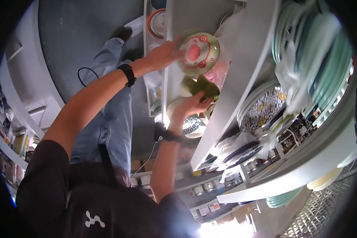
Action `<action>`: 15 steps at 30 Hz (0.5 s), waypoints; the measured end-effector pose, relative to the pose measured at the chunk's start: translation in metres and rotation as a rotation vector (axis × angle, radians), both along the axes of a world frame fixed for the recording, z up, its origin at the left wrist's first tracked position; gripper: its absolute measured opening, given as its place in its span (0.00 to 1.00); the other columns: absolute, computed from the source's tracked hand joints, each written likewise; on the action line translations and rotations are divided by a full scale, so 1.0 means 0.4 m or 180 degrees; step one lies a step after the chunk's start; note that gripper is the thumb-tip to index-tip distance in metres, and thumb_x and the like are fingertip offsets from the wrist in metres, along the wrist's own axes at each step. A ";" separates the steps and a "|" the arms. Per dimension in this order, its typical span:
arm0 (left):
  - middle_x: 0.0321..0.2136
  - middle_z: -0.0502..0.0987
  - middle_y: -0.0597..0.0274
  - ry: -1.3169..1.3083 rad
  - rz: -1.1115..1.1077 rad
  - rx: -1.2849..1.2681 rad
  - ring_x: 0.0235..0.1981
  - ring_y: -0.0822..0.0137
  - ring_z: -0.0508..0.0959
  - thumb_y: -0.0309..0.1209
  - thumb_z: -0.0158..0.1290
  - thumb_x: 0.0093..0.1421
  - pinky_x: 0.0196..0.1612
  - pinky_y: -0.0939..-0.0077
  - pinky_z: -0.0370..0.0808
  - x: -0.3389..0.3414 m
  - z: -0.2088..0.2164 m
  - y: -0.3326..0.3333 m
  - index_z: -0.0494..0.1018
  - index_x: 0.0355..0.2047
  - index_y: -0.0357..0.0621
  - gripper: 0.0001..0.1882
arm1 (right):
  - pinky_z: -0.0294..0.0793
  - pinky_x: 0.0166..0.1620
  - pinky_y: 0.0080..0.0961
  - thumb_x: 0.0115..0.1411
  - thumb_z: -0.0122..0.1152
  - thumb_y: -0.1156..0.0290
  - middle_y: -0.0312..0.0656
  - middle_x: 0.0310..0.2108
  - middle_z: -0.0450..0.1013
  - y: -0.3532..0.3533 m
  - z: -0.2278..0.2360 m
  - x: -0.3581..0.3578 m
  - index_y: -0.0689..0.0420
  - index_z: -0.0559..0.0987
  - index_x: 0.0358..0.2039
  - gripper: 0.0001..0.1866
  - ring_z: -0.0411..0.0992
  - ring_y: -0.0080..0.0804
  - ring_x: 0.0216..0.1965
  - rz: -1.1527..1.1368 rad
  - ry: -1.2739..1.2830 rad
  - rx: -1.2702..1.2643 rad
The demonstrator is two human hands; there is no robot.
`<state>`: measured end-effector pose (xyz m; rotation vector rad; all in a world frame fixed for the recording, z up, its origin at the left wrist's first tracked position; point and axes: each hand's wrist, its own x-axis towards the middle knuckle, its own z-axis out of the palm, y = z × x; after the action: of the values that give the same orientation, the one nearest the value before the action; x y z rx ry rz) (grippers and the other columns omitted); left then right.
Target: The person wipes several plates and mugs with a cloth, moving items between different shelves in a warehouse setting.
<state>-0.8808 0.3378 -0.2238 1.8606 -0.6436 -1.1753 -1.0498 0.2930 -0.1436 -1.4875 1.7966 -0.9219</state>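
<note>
My left hand [165,53] grips the left edge of a round plate [199,53], pale green at the rim with a red pattern in the middle. Other plate rims show just behind it, so it may belong to a small stack. Just below the plate, my right hand [192,106] is closed on a crumpled green cloth [204,88]. Some of its fingers are hidden by the cloth. Both hands are over a shelf [186,18]. Close under my right hand is a bowl with a blue and white pattern [191,124].
Right of the hands runs a shelf board [242,85]. Beyond it stand green plates [325,67] and a mosaic-patterned plate [263,109], with clear plastic wrap [295,87] around them. An orange-rimmed plate [150,23] lies on the shelf above my left hand. Grey floor [83,31] is at the left.
</note>
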 end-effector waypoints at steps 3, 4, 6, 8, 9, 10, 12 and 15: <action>0.58 0.68 0.40 -0.0117 -0.0272 0.0066 0.41 0.42 0.79 0.47 0.45 0.69 0.39 0.49 0.77 -0.002 -0.001 -0.052 0.54 0.68 0.53 0.31 | 0.74 0.52 0.40 0.60 0.61 0.69 0.52 0.48 0.76 -0.095 -0.166 0.022 0.60 0.79 0.50 0.17 0.75 0.49 0.49 0.1214 0.1611 0.0362; 0.50 0.75 0.43 -0.1036 -0.0351 -0.0335 0.36 0.43 0.80 0.42 0.45 0.69 0.34 0.52 0.77 -0.012 -0.025 -0.047 0.54 0.68 0.56 0.29 | 0.70 0.56 0.44 0.58 0.63 0.68 0.52 0.51 0.74 -0.108 -0.194 0.055 0.60 0.79 0.49 0.18 0.71 0.51 0.53 0.1528 0.1785 0.0482; 0.44 0.78 0.46 -0.0734 -0.0476 -0.0170 0.33 0.44 0.80 0.39 0.45 0.68 0.32 0.53 0.77 0.004 -0.035 -0.065 0.55 0.68 0.56 0.29 | 0.66 0.59 0.51 0.54 0.67 0.71 0.57 0.55 0.69 -0.129 -0.260 0.074 0.61 0.79 0.44 0.17 0.65 0.60 0.57 0.2062 0.2206 -0.0292; 0.28 0.80 0.53 -0.0563 -0.0457 -0.0052 0.28 0.45 0.80 0.32 0.48 0.65 0.28 0.52 0.75 0.002 -0.068 -0.055 0.52 0.70 0.59 0.34 | 0.65 0.60 0.52 0.52 0.68 0.72 0.59 0.56 0.68 -0.124 -0.262 0.099 0.62 0.79 0.43 0.17 0.63 0.62 0.59 0.2075 0.2109 -0.0165; 0.28 0.80 0.53 -0.0553 -0.0426 -0.0038 0.28 0.45 0.80 0.32 0.48 0.65 0.28 0.52 0.75 0.001 -0.082 -0.046 0.52 0.70 0.59 0.34 | 0.66 0.59 0.49 0.49 0.70 0.69 0.58 0.55 0.70 -0.114 -0.256 0.100 0.61 0.79 0.44 0.21 0.66 0.59 0.57 0.2049 0.2010 -0.0278; 0.29 0.80 0.52 -0.0235 -0.0462 -0.0089 0.28 0.46 0.80 0.31 0.49 0.64 0.28 0.52 0.75 0.001 -0.083 -0.044 0.49 0.71 0.60 0.37 | 0.68 0.59 0.46 0.46 0.72 0.66 0.56 0.53 0.72 -0.113 -0.246 0.089 0.61 0.80 0.45 0.24 0.68 0.56 0.56 0.2029 0.1929 -0.0410; 0.28 0.80 0.52 0.0359 -0.0305 -0.0274 0.25 0.48 0.80 0.28 0.51 0.61 0.27 0.53 0.77 -0.011 -0.077 -0.056 0.41 0.73 0.61 0.45 | 0.68 0.58 0.48 0.46 0.69 0.71 0.57 0.52 0.71 -0.119 -0.227 0.059 0.62 0.79 0.42 0.21 0.68 0.58 0.54 0.2268 0.1917 -0.0381; 0.29 0.81 0.53 0.1162 -0.0585 0.0127 0.26 0.48 0.81 0.25 0.52 0.58 0.28 0.54 0.78 0.057 0.015 -0.078 0.40 0.73 0.57 0.47 | 0.71 0.53 0.48 0.49 0.67 0.73 0.56 0.47 0.72 -0.166 -0.236 0.001 0.64 0.79 0.39 0.16 0.71 0.57 0.49 0.2298 0.1828 -0.0346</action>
<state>-0.8581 0.3065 -0.2179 1.5846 -0.5942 -1.6096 -1.0493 0.2268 -0.2380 -2.4102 1.3559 -0.2358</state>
